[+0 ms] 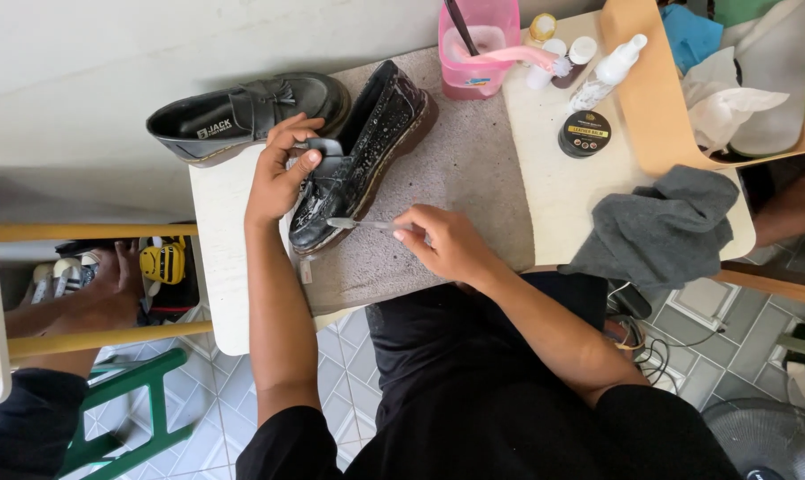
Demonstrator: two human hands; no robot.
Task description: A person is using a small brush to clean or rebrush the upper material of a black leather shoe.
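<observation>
While the white table (pixel 234 293) carries a grey mat (pixel 474 178), a wet black loafer (pixel 367 151) lies on it, left hand (pixel 278 173) clamped around its tongue; right hand (pixel 447 242) pinches a small brush (pixel 354 224), bristles touching the toe just below that grip.

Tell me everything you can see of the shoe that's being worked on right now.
The black loafer looks like glossy leather, with a tassel strap and a thick brownish sole. It lies tilted on the grey mat, toe toward the person, its upper flecked with wet white foam. The left hand steadies it at the tongue; the right hand holds a small brush whose head meets the toe. A matching dry shoe lies just behind it.
</observation>
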